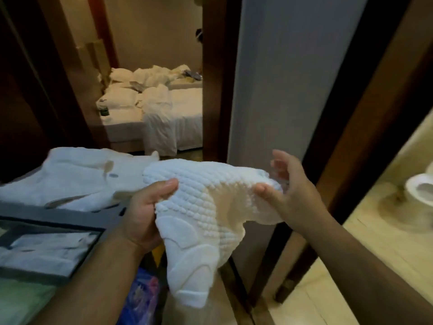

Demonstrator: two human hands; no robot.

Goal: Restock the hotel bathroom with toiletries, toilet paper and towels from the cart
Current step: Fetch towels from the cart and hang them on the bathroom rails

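A white bath mat with a knobbly weave hangs in front of me, held up between both hands. My left hand grips its left edge, thumb on top of the cloth. My right hand pinches the right edge with the thumb, the other fingers spread loosely behind it. The lower end of the mat droops down toward the floor. To the left, the housekeeping cart carries a pile of white towels on its top.
A grey tray of wrapped items sits in the cart. A dark wooden door frame stands to the right, with the bathroom's pale tiled floor and a toilet beyond. Straight ahead, a bed is heaped with linen.
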